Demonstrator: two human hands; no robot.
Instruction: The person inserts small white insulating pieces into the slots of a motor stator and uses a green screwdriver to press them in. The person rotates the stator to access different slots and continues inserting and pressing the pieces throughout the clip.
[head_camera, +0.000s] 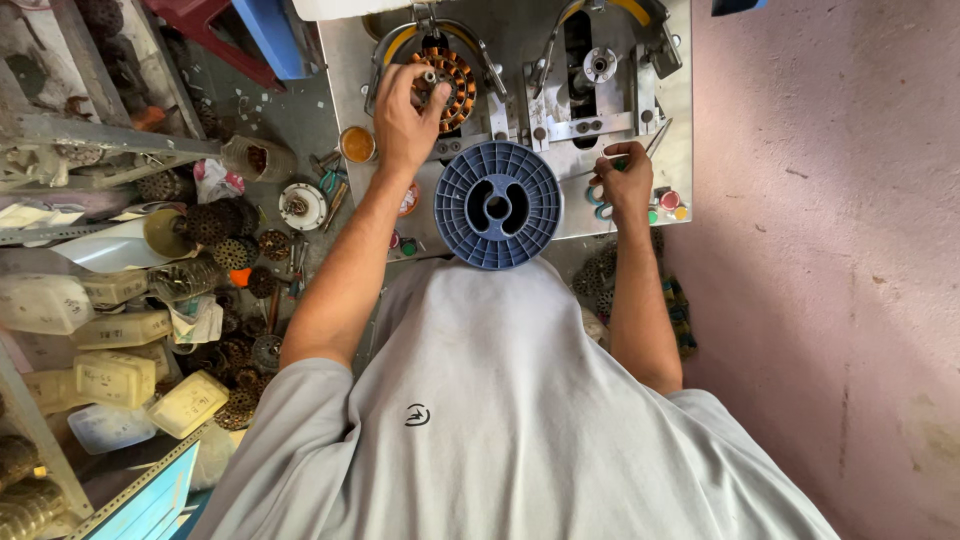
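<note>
Setting: cluttered workshop seen from above, with a pink plastered wall (830, 250) on one side and a steel winding machine plate (520, 45) at the far edge of the view.
Landmark: blue plastic spool (497, 205), lying flat on the plate's near edge, just above the person's grey shirt (500, 420).
Left hand: left hand (405, 115) up and left of the spool, fingers curled over the copper-wound stator (452, 85) — grasping its rim and hub.
Stator: seated in the machine's left station, beyond the spool, ringed by a yellow-edged guard (400, 40).
Right hand: right hand (625, 180) just right of the spool, fingers pinched shut on something small and green; what it is cannot be told.
Right station: bare metal spindle (599, 65) up and right of the spool, nothing mounted on it.
Buttons: coloured push buttons (670, 205) right of the spool, just beside the right hand.
Bench clutter: left of the spool — an orange-filled round tin (357, 144) and a white round part (302, 206).
Stock: many loose stator cores (225, 235) well left of the spool, with pale yellow plastic containers (115, 375) nearer the person.
</note>
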